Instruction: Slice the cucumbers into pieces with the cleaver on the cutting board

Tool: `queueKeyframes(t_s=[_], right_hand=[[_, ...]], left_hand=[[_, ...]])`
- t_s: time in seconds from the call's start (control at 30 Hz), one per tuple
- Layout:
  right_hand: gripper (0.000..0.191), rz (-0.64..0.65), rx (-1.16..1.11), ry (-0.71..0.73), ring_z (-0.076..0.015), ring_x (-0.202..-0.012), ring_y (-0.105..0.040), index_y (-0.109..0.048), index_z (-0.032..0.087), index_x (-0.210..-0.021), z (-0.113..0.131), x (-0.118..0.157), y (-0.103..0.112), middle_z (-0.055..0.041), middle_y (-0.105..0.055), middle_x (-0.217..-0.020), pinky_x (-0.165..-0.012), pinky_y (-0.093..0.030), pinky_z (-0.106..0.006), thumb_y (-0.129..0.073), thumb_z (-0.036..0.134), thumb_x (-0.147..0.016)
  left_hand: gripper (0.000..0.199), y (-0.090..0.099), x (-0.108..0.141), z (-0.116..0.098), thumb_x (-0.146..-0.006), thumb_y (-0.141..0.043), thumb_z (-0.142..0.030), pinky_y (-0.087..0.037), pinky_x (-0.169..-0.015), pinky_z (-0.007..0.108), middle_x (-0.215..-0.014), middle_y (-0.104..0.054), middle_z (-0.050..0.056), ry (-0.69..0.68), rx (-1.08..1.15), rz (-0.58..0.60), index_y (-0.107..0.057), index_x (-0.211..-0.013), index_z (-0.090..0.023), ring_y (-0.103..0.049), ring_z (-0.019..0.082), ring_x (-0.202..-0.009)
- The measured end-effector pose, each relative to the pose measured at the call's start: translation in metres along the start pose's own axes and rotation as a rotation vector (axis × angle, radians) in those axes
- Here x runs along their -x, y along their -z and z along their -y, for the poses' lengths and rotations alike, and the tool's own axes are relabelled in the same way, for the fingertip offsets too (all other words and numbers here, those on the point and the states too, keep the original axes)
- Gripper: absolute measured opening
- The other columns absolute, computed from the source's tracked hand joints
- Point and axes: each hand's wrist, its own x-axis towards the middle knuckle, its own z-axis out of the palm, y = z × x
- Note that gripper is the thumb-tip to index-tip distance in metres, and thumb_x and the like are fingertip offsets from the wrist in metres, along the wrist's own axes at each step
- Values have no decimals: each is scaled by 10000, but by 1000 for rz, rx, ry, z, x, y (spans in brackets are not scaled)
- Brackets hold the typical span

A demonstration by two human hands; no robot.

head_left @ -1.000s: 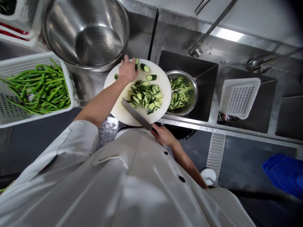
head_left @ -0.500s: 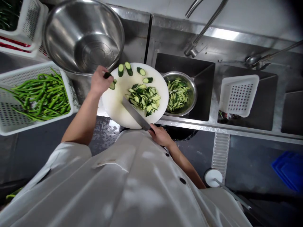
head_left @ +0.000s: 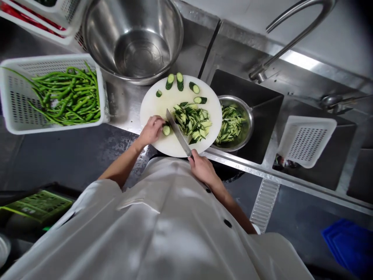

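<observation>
My left hand [head_left: 152, 129] is closed on a short cucumber piece [head_left: 166, 130], its pale cut face turned up, at the left of a round white cutting board [head_left: 157, 146]. In my right hand [head_left: 202, 167] is the handle of a kitchen knife [head_left: 180, 135]. Its blade slants across the board between that piece and a heap of sliced cucumber [head_left: 194, 122]. Several more cucumber chunks [head_left: 180, 82] lie along the far rim, with a small cucumber end [head_left: 159, 93] to their left.
A steel bowl of cucumber slices [head_left: 231, 126] sits in the sink right of the board. Behind the board stands a large steel basin [head_left: 136, 46]. Green chillies [head_left: 68, 95] fill a white basket [head_left: 21, 105] at left. A faucet [head_left: 279, 50] arches over the sink.
My left hand has come down from the board's upper left edge to beside the blade, with a cucumber piece. A small cucumber end now lies on the board. The view has shifted.
</observation>
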Motion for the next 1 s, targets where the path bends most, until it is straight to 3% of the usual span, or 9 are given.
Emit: queueKeyframes(t_s=[0.07,0.13,0.23,0.47,0.67,1.0], right_hand=[[406,6,27,18,-311,-981,-719,-457,179,-1451,5,-4,1,-152,-770,-1085,-794,-459,-342,-322,365,-1116],[399,9,45,35,-307,-983,-724,-452,174,-1449,9,-11,3,-152,-769,-1094,-796,-459,-339,-315,350,-1118],[398,2,66,46,-307,-997,-724,-443,168,-1455,10,-13,8,-163,-766,-1115,-802,-460,-341,-306,340,-1123],[341,28,186,61,-301,-927,-731,-478,174,-1377,4,21,32,-141,-770,-1014,-742,-447,-326,-309,330,-1124],[341,48,163,60,-297,-980,-732,-431,168,-1412,15,-2,33,-160,-767,-1091,-751,-446,-317,-325,321,-1126],[340,46,160,81,-303,-978,-722,-439,164,-1404,11,-1,34,-156,-767,-1076,-748,-433,-318,-333,323,-1123]], left_hand=[[248,9,4,3,-989,-539,-265,-543,-1039,498,-1264,-626,167,-164,35,141,-621,-1214,-203,-582,302,-1210],[240,9,5,4,-998,-535,-279,-534,-1038,514,-1230,-648,168,-190,41,173,-638,-1201,-203,-583,302,-1180],[263,0,4,2,-1001,-505,-284,-537,-1006,522,-1202,-650,173,-172,25,148,-642,-1207,-193,-582,305,-1119],[263,-11,-2,6,-957,-475,-168,-531,-944,487,-1090,-618,148,-183,-80,136,-658,-1145,-180,-543,299,-1040],[253,-12,-2,7,-942,-501,-167,-518,-921,484,-1091,-586,128,-158,-62,112,-662,-1134,-208,-516,294,-1020],[271,-14,1,10,-989,-465,-183,-514,-934,480,-1099,-611,136,-159,-12,99,-668,-1166,-206,-525,292,-1034]])
